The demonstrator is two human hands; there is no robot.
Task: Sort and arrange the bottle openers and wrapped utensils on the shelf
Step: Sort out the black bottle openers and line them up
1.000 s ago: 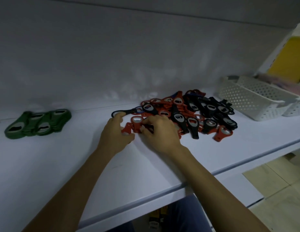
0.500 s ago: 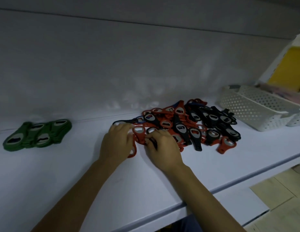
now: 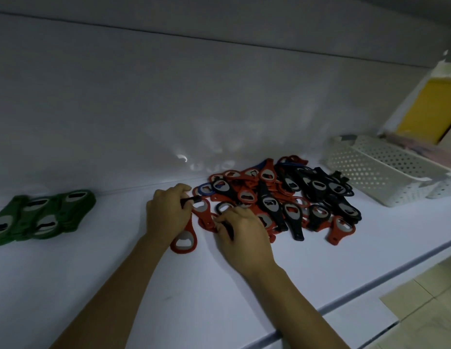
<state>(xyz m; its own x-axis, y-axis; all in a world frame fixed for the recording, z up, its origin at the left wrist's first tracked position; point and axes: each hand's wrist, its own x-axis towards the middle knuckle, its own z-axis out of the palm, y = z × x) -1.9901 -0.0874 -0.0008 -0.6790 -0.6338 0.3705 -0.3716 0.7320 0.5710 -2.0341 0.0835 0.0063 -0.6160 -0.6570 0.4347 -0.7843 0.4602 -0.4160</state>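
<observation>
- The fingers (image 3: 178,192) of the left hand (image 3: 169,212) are curled inward and grip the handle of a red opener (image 3: 183,241). Its ringed head lies flat on the shelf (image 3: 93,285) just below the palm.
- The tip of a black handle (image 3: 190,199) pokes out beside the same curled fingers, next to the thumb.
- The fingers (image 3: 225,215) of the right hand (image 3: 242,235) are bent downward, and their tips touch red pieces at the near edge of the heap. Whether they pinch one cannot be told, because the hand covers what lies beneath it.
- The two hands sit close together, the left just left of the right, both at the left end of the heap.
- The pile of red and black openers (image 3: 282,202) is spread loosely over the middle of the shelf, many overlapping. A blue opener (image 3: 203,189) lies at its left rear edge.
- The green openers (image 3: 40,215) lie in a tidy overlapping group at the far left of the shelf, well apart from the pile.
- A white perforated basket (image 3: 378,172) stands to the right of the pile, near the back wall (image 3: 219,96). What it holds is too blurred to tell.
- A yellow panel (image 3: 430,112) shows behind the basket, and a tiled floor (image 3: 420,316) shows below the shelf edge.
</observation>
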